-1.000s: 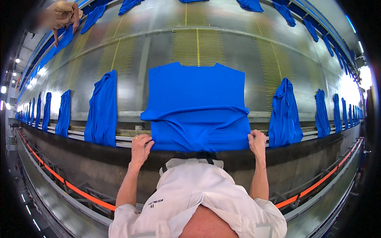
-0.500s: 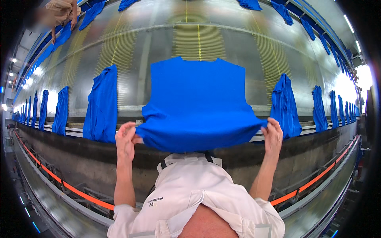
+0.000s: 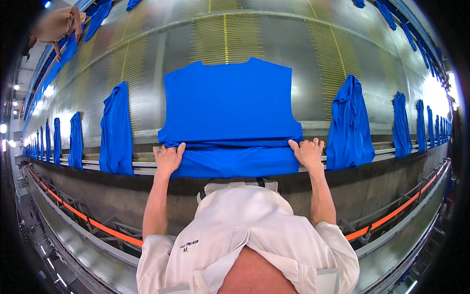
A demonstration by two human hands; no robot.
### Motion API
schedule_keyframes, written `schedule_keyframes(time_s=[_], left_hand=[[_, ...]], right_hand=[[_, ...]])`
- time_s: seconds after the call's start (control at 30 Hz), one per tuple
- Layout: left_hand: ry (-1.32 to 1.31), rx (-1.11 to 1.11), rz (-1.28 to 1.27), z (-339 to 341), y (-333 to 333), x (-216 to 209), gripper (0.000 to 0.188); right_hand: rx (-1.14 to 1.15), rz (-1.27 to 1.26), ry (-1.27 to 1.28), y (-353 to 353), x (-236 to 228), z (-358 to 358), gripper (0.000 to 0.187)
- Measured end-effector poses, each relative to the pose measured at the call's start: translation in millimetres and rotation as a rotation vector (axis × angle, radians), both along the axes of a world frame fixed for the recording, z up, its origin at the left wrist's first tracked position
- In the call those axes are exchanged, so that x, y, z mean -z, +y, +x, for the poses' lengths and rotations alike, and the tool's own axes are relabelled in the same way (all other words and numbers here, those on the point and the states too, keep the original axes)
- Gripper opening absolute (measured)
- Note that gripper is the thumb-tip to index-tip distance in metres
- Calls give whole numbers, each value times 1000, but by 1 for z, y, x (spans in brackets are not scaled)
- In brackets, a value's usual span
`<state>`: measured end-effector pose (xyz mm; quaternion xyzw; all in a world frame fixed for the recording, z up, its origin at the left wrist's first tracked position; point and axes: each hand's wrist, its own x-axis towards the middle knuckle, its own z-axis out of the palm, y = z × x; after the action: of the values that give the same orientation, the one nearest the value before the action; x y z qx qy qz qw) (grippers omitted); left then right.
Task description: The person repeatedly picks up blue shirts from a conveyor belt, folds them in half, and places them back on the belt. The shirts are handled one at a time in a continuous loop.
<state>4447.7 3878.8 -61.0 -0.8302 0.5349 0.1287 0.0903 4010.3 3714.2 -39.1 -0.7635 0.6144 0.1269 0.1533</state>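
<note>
A blue cut fabric panel (image 3: 227, 103), shaped like a shirt body with a notched neckline at its far end, lies in front of me. Its far part is spread flat; a crosswise fold runs near the table's front edge, and the near end hangs toward my waist. At the left end of that fold, my left hand (image 3: 169, 158) has its thumb and fingers closed on the cloth's side. My right hand (image 3: 309, 153) grips the opposite side in the same way. Both hands are about level with each other.
The metal table (image 3: 279, 34) bears bands of yellow lines (image 3: 226, 36). Gathered blue cloths hang over its front edge left (image 3: 116, 130) and right (image 3: 350, 125), with several more beyond. Another person (image 3: 61, 27) handles cloth at the far left. An orange rail (image 3: 107, 236) runs behind me.
Both hands have moved slightly away from my body and closer together. The lifted near part of the panel has come down into a crosswise fold. The view has shifted a little.
</note>
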Motion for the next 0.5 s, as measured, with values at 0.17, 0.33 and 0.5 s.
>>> schedule_keyframes(time_s=[0.17,0.33,0.5], left_hand=[[72,-101,-96,11,-9,-1,56],[517,-704,-543,27,6,-7,25],[1346,-1231,-793,40,-8,17,22]], right_hand=[[189,-66,-56,-13,4,-24,55],[517,-192,-496,-10,-7,-17,17],[1080,249,-1287,-8,28,1,10]])
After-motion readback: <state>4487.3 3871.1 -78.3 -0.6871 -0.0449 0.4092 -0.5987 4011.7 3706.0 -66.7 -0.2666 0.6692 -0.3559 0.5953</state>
